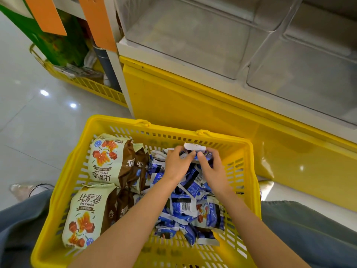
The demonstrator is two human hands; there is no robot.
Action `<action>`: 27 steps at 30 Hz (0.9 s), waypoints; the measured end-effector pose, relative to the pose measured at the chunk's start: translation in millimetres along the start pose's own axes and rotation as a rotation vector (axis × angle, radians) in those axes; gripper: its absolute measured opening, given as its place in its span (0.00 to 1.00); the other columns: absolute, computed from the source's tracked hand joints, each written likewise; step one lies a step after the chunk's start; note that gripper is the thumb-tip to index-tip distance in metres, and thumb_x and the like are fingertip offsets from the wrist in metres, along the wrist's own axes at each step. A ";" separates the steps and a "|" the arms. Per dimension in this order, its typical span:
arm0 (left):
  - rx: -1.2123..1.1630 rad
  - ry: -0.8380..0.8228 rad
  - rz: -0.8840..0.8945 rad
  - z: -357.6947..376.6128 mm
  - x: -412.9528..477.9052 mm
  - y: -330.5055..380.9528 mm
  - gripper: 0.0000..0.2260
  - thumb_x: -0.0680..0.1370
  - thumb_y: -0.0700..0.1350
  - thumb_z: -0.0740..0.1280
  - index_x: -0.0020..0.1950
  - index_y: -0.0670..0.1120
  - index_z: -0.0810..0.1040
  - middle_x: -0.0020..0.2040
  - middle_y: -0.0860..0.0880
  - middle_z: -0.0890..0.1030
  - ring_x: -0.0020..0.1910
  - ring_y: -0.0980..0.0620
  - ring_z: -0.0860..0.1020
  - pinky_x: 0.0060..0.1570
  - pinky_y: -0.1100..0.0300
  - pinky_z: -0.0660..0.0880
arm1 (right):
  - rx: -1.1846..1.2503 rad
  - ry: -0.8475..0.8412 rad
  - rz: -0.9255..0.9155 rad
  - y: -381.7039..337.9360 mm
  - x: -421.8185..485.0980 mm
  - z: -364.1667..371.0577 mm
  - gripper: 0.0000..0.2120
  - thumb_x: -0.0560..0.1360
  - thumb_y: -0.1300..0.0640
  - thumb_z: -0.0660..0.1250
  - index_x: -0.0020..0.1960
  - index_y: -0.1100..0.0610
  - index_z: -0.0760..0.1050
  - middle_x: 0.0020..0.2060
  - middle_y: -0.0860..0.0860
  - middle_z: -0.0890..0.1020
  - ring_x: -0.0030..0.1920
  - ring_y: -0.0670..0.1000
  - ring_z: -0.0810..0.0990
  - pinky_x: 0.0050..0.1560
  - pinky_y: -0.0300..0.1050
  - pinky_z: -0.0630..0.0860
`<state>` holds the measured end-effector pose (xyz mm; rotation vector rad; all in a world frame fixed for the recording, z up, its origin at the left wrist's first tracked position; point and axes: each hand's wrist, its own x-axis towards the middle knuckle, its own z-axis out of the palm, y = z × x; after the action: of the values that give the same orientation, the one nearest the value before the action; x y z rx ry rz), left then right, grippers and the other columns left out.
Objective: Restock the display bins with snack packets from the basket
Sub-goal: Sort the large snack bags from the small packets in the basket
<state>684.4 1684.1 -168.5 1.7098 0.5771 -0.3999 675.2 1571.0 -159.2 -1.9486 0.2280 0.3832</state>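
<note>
A yellow plastic basket [81, 151] sits between my knees on the floor. Its right half holds a heap of small blue and white snack packets [185, 206]; its left half holds large cream and brown bags [108, 161]. My left hand [176, 164] and my right hand [211, 167] are both at the far end of the heap, fingers curled round a bunch of the small blue packets [194, 149] between them. Above the basket stand clear display bins [193, 33], with nothing visible inside them.
The bins rest on a yellow cabinet [193, 105] right behind the basket. Another clear bin [309, 74] is at the right. At the back left, a second yellow basket [92, 88] with green packaging stands under orange shelf tags [46, 14]. Grey tiled floor lies to the left.
</note>
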 end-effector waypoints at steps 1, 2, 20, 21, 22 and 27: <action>-0.033 0.020 0.034 -3.2 -7.9 -0.9 0.13 0.78 0.47 0.64 0.62 0.45 0.74 0.61 0.45 0.74 0.62 0.47 0.73 0.61 0.51 0.71 | -0.021 -0.005 -0.026 -4.2 -6.2 2.8 0.17 0.78 0.48 0.61 0.64 0.52 0.68 0.58 0.52 0.73 0.58 0.50 0.72 0.59 0.44 0.70; -0.060 0.042 0.069 -8.4 -16.6 -3.6 0.12 0.79 0.45 0.64 0.62 0.45 0.73 0.60 0.47 0.75 0.61 0.49 0.73 0.60 0.52 0.72 | -0.036 -0.024 -0.052 -7.9 -13.9 5.2 0.17 0.77 0.48 0.61 0.64 0.51 0.68 0.59 0.51 0.73 0.58 0.48 0.72 0.59 0.43 0.70; 0.835 0.062 0.295 -85.9 -76.0 -68.3 0.16 0.76 0.35 0.60 0.62 0.48 0.71 0.59 0.49 0.70 0.56 0.50 0.72 0.49 0.57 0.72 | -0.528 -0.416 -0.197 15.1 -72.7 21.9 0.23 0.76 0.37 0.54 0.67 0.43 0.65 0.65 0.42 0.71 0.56 0.40 0.74 0.50 0.31 0.72; 0.796 0.104 0.383 -84.0 -72.2 -59.7 0.15 0.77 0.36 0.60 0.62 0.48 0.71 0.59 0.50 0.71 0.55 0.51 0.71 0.48 0.59 0.71 | -0.503 -0.297 -0.188 16.3 -64.6 14.5 0.21 0.77 0.39 0.55 0.67 0.46 0.66 0.63 0.43 0.73 0.54 0.39 0.74 0.50 0.29 0.71; 0.735 0.115 0.451 -80.7 -66.2 -50.6 0.14 0.78 0.37 0.59 0.62 0.48 0.71 0.59 0.50 0.71 0.53 0.53 0.70 0.48 0.60 0.70 | -0.512 -0.182 -0.184 20.4 -54.8 6.5 0.21 0.78 0.43 0.58 0.68 0.49 0.65 0.63 0.46 0.73 0.57 0.40 0.72 0.54 0.31 0.70; 0.800 -0.013 0.442 -53.6 -12.5 -19.2 0.16 0.80 0.44 0.60 0.68 0.47 0.66 0.65 0.47 0.70 0.63 0.48 0.67 0.63 0.55 0.62 | -0.698 -0.074 0.076 46.7 -4.0 -23.6 0.31 0.77 0.51 0.64 0.72 0.64 0.56 0.69 0.59 0.64 0.71 0.56 0.62 0.68 0.47 0.62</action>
<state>660.7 1737.3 -165.5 2.5223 -0.0118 -0.3395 659.8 1530.8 -189.1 -2.6067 0.1266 0.6460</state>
